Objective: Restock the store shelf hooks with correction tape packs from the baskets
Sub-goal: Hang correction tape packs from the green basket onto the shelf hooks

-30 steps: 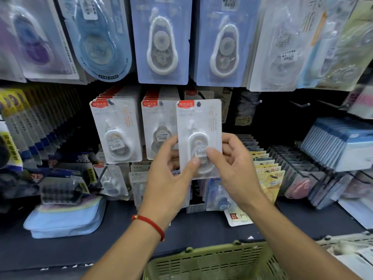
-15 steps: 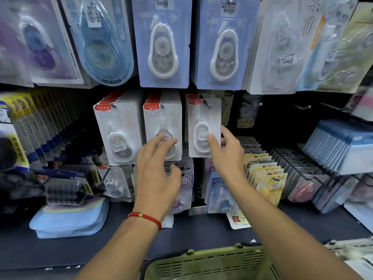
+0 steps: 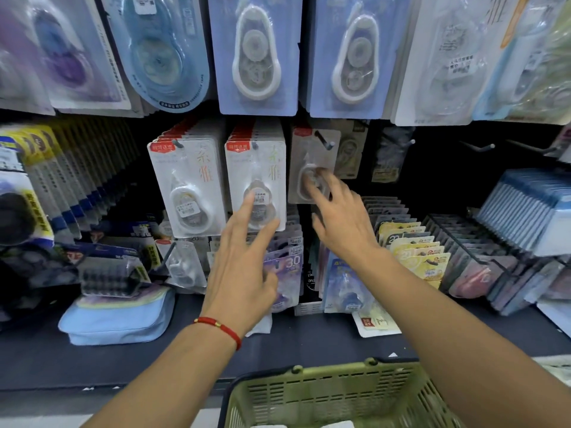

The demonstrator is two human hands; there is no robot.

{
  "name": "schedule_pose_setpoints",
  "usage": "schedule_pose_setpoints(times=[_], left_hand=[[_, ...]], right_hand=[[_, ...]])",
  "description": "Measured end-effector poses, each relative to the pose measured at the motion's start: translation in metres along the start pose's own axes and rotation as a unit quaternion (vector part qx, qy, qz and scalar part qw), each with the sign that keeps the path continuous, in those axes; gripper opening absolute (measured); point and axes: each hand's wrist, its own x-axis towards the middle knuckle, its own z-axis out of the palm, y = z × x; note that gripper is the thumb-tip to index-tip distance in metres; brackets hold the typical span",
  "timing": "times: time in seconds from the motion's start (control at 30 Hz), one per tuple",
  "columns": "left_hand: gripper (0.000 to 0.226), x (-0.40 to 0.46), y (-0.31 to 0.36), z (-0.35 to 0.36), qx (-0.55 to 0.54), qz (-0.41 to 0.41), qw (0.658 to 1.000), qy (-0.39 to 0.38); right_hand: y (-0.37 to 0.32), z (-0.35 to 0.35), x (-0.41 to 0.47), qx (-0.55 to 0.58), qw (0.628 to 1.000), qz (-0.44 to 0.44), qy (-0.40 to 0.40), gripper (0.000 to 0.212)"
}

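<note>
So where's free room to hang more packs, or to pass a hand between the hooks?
The third hook holds a single pack pushed back, so most of its prong is bare. Right of it, two hooks stand bare against the dark back panel, the widest gap for a hand. The two left stacks look full to the tips.

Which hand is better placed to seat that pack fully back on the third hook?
Right. The right hand already has fingertips on the pack hanging on that hook; the left hand is at the neighbouring stack.
</note>
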Motion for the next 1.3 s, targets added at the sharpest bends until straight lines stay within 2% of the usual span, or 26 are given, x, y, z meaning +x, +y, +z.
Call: schedule_pose_setpoints(times=[0.1,0.2,0.27,0.33,0.4,0.47,0.53,0.63,0.7,0.77,0.87,0.93,0.97,1.0,1.03,1.13,1.17,1.2,1.23,1.3], left_hand=[[0.078,-0.006,-0.002,-0.001,0.016,0.009,1.0,-0.01],[0.07,-0.015,-0.003,-0.002,0.022,0.012,0.999,-0.028],[0.062,-0.024,-0.004,-0.001,0.023,0.016,0.997,-0.07],[0.052,-0.042,-0.004,0.006,0.031,0.035,0.989,-0.14],[0.049,-0.066,-0.002,0.016,0.054,0.071,0.971,-0.221],[0.051,-0.097,0.003,0.029,0.096,0.112,0.937,-0.316],[0.052,-0.13,0.01,0.044,0.131,0.134,0.893,-0.41],[0.053,-0.177,0.02,0.069,0.136,0.127,0.837,-0.515],[0.052,-0.202,0.025,0.084,0.132,0.103,0.813,-0.557],[0.051,-0.217,0.027,0.097,0.114,0.06,0.801,-0.585],[0.049,-0.226,0.028,0.11,0.078,0.0,0.803,-0.591],[0.047,-0.228,0.028,0.116,0.055,-0.036,0.811,-0.582],[0.046,-0.228,0.028,0.118,0.046,-0.055,0.816,-0.574],[0.044,-0.227,0.028,0.12,0.036,-0.073,0.822,-0.564],[0.043,-0.226,0.028,0.121,0.022,-0.094,0.827,-0.554],[0.045,-0.223,0.027,0.125,-0.036,-0.17,0.841,-0.512],[0.05,-0.222,0.028,0.126,-0.062,-0.201,0.842,-0.496],[0.058,-0.221,0.029,0.127,-0.096,-0.231,0.839,-0.483],[0.068,-0.22,0.031,0.127,-0.137,-0.26,0.829,-0.476],[0.073,-0.217,0.035,0.126,-0.241,-0.325,0.79,-0.461]], right_hand=[[-0.001,-0.013,-0.009,-0.002,0.999,0.005,-0.043,0.068],[-0.001,-0.025,-0.045,0.084,0.995,0.014,-0.045,0.049],[-0.002,-0.03,-0.082,0.153,0.986,0.038,-0.044,0.032],[-0.001,-0.028,-0.123,0.193,0.974,0.066,-0.098,0.018],[0.001,-0.02,-0.163,0.201,0.951,0.087,-0.218,0.015],[0.001,-0.003,-0.207,0.184,0.895,0.074,-0.4,0.023],[-0.003,0.019,-0.256,0.159,0.814,0.058,-0.555,0.034],[-0.009,0.05,-0.336,0.136,0.707,0.072,-0.691,0.064],[-0.013,0.066,-0.382,0.111,0.662,0.098,-0.735,0.095],[-0.017,0.076,-0.416,0.061,0.651,0.089,-0.751,0.118],[-0.02,0.085,-0.437,0.035,0.643,0.051,-0.763,0.115],[-0.017,0.082,-0.434,0.049,0.646,0.036,-0.761,0.095],[-0.015,0.078,-0.427,0.068,0.657,0.027,-0.75,0.071],[-0.01,0.074,-0.418,0.096,0.676,0.026,-0.73,0.049],[-0.005,0.07,-0.407,0.133,0.699,0.046,-0.701,0.04],[0.015,0.05,-0.36,0.213,0.753,0.129,-0.61,0.033],[0.02,0.045,-0.343,0.235,0.76,0.144,-0.589,0.032],[0.024,0.041,-0.329,0.275,0.751,0.165,-0.577,0.031],[0.024,0.039,-0.318,0.348,0.721,0.195,-0.566,0.03],[0.013,0.035,-0.3,0.523,0.625,0.268,-0.514,0.029]])
